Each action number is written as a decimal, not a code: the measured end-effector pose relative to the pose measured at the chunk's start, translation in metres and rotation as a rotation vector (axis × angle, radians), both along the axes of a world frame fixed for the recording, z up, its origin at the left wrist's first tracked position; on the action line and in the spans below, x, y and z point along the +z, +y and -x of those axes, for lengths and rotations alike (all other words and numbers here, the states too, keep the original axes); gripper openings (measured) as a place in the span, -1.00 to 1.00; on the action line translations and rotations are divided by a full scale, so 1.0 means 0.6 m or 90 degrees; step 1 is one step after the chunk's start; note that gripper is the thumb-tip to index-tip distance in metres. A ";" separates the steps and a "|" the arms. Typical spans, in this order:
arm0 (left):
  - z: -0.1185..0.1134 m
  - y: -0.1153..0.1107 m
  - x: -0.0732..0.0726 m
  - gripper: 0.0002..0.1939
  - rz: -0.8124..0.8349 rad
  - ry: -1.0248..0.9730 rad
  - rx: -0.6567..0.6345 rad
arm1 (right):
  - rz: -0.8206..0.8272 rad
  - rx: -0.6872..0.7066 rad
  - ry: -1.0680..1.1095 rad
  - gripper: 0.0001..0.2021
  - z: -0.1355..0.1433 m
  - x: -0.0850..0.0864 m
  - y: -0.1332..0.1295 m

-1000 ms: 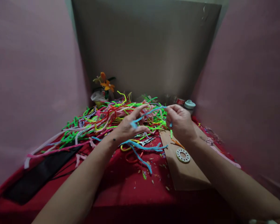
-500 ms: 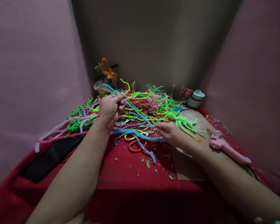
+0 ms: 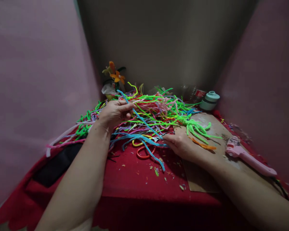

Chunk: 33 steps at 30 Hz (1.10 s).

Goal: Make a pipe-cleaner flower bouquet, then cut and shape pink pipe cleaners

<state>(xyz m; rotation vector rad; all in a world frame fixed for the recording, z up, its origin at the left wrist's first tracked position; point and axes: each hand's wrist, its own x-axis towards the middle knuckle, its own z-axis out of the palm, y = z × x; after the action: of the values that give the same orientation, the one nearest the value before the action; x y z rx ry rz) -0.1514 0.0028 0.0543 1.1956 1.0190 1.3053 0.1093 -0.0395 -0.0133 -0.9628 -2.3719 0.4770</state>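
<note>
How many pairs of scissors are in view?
1: the scissors lie on the red cloth beside the right hand, partly under blue pipe cleaners. The pile could hide others.

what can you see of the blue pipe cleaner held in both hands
The blue pipe cleaner is a thin, light blue strand that looks soft and fuzzy. It runs almost straight, slanting down from upper left to lower right in front of the multicoloured heap of stems. The left hand pinches it near its upper end, which sticks out free; the right hand grips it lower down, hiding its other end.
</note>
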 end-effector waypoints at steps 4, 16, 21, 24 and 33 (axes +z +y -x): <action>-0.023 -0.013 0.005 -0.85 0.010 -0.003 -0.046 | 0.400 0.109 0.211 -0.79 -0.005 0.010 0.002; -0.133 -0.048 -0.029 -0.78 -0.015 0.138 -0.199 | 0.679 0.095 0.578 -0.78 0.014 0.028 -0.002; -0.137 -0.044 -0.037 -0.81 0.004 0.172 -0.159 | 0.628 0.013 0.589 -0.80 0.015 0.016 0.001; -0.132 -0.038 -0.042 -0.81 0.054 0.153 -0.168 | 0.574 -0.034 0.572 -0.80 0.017 0.018 -0.001; -0.142 -0.047 -0.038 -0.89 0.087 0.147 -0.245 | 0.552 -0.051 0.575 -0.80 0.018 0.026 -0.007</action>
<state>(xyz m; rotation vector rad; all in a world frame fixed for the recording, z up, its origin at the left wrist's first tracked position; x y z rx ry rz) -0.0661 -0.0251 0.0316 1.3778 0.9647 0.7996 0.0984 -0.0434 0.0021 -0.8764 -1.2714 1.5831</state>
